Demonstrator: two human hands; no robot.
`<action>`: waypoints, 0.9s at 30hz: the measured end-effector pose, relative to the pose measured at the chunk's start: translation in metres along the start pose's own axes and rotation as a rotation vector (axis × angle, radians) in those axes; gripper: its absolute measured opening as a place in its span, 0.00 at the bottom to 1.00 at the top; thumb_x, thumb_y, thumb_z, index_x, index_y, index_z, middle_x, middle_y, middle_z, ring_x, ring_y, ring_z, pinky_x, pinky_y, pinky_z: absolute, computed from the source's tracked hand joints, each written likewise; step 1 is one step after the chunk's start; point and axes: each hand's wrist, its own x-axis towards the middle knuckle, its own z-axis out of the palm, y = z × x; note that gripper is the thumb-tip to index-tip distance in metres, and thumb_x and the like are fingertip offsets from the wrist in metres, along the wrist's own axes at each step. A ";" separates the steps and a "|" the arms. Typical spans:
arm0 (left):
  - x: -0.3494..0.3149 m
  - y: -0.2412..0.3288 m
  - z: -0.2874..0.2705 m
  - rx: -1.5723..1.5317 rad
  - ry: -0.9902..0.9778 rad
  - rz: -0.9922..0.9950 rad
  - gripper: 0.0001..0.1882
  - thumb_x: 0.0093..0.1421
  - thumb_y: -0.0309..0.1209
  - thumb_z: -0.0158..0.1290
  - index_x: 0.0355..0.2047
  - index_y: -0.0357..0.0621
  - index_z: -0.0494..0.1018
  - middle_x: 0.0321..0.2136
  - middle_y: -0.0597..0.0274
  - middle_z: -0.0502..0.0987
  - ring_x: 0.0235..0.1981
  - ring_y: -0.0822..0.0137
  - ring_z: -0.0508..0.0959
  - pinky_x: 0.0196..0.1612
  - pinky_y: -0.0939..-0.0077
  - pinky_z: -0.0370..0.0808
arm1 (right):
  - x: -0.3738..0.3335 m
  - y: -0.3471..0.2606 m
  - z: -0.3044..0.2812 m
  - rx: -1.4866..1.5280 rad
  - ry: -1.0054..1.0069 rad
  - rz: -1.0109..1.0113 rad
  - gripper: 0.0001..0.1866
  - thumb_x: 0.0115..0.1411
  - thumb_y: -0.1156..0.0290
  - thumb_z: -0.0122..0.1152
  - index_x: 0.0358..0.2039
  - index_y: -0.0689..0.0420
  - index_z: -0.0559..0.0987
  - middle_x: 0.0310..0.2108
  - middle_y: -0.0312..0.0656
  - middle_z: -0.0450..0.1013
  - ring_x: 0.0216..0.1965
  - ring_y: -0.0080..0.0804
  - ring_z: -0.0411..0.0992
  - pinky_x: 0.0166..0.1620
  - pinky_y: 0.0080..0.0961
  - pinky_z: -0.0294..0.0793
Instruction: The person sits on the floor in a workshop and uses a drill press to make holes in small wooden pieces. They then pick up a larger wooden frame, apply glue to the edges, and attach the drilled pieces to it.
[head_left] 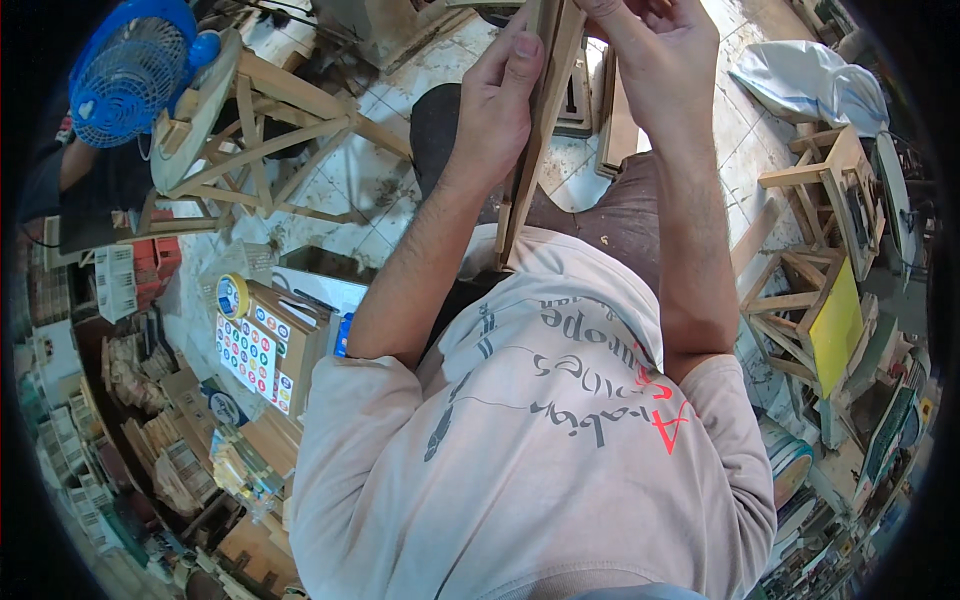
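Observation:
My left hand [505, 95] is closed around a long narrow wooden strip [540, 130], thumb lying along its side. The strip stands tilted in front of my chest. Its lower end is near my shirt, and its upper end runs out of the picture. Beside that upper part is my right hand [668, 65], fingers curled and thumb against the strip's edge. The top of the picture cuts off part of this hand, so whatever its fingers hold cannot be made out.
On my left are a wooden stool frame [265, 150], a blue fan [130, 85] and a cardboard box [310, 325] with a yellow tape roll [232, 296]. Flat boards [618, 120] lie beyond my knees. Rightward are wooden frames [800, 300] and a white sack [810, 85].

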 end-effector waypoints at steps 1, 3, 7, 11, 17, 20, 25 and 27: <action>0.000 0.000 0.001 0.008 0.003 0.010 0.30 0.70 0.50 0.37 0.61 0.38 0.63 0.44 0.63 0.75 0.40 0.75 0.74 0.42 0.82 0.72 | 0.001 0.001 -0.002 0.020 -0.009 0.012 0.33 0.57 0.67 0.68 0.60 0.62 0.66 0.43 0.48 0.73 0.40 0.26 0.74 0.41 0.19 0.75; 0.001 0.001 -0.003 0.040 -0.016 -0.040 0.30 0.70 0.51 0.38 0.59 0.39 0.65 0.41 0.65 0.75 0.38 0.76 0.74 0.40 0.82 0.71 | 0.003 0.002 -0.006 0.059 -0.026 0.036 0.33 0.57 0.68 0.68 0.60 0.63 0.66 0.44 0.48 0.73 0.40 0.26 0.74 0.41 0.20 0.75; 0.004 -0.012 -0.004 0.094 0.042 0.002 0.35 0.66 0.60 0.36 0.48 0.37 0.70 0.38 0.58 0.79 0.38 0.70 0.79 0.42 0.76 0.76 | 0.004 0.018 -0.003 0.015 -0.015 -0.085 0.32 0.58 0.68 0.67 0.60 0.64 0.66 0.44 0.48 0.72 0.40 0.27 0.74 0.42 0.20 0.75; 0.004 -0.009 -0.002 0.056 0.025 -0.007 0.31 0.67 0.56 0.39 0.50 0.39 0.69 0.37 0.62 0.77 0.36 0.73 0.76 0.41 0.79 0.73 | 0.007 0.020 -0.002 -0.038 -0.014 -0.122 0.31 0.58 0.69 0.67 0.59 0.65 0.66 0.45 0.46 0.72 0.43 0.28 0.72 0.43 0.21 0.75; 0.004 -0.010 -0.001 0.090 0.023 -0.035 0.29 0.69 0.52 0.40 0.57 0.40 0.67 0.36 0.68 0.74 0.35 0.78 0.71 0.38 0.83 0.69 | 0.003 0.009 -0.004 0.049 -0.034 0.039 0.30 0.58 0.69 0.66 0.58 0.66 0.67 0.48 0.44 0.70 0.46 0.29 0.71 0.46 0.23 0.74; 0.006 -0.012 -0.001 0.112 -0.009 -0.039 0.29 0.68 0.53 0.41 0.54 0.40 0.68 0.37 0.64 0.76 0.36 0.76 0.74 0.41 0.82 0.71 | 0.005 0.024 -0.005 -0.026 0.006 -0.080 0.29 0.58 0.70 0.66 0.57 0.67 0.68 0.50 0.42 0.68 0.47 0.29 0.70 0.48 0.23 0.73; 0.009 -0.026 -0.004 0.068 0.002 0.030 0.28 0.67 0.54 0.43 0.47 0.40 0.71 0.37 0.59 0.79 0.36 0.71 0.78 0.42 0.77 0.75 | 0.008 0.021 -0.006 -0.082 -0.043 -0.152 0.29 0.59 0.70 0.66 0.57 0.68 0.68 0.51 0.40 0.65 0.48 0.29 0.69 0.50 0.23 0.71; 0.009 -0.028 -0.005 0.042 0.008 0.012 0.27 0.67 0.54 0.43 0.47 0.40 0.71 0.37 0.59 0.79 0.36 0.72 0.78 0.42 0.77 0.75 | 0.009 0.021 -0.006 -0.141 -0.034 -0.174 0.28 0.59 0.70 0.65 0.57 0.68 0.68 0.49 0.40 0.66 0.48 0.29 0.69 0.51 0.22 0.71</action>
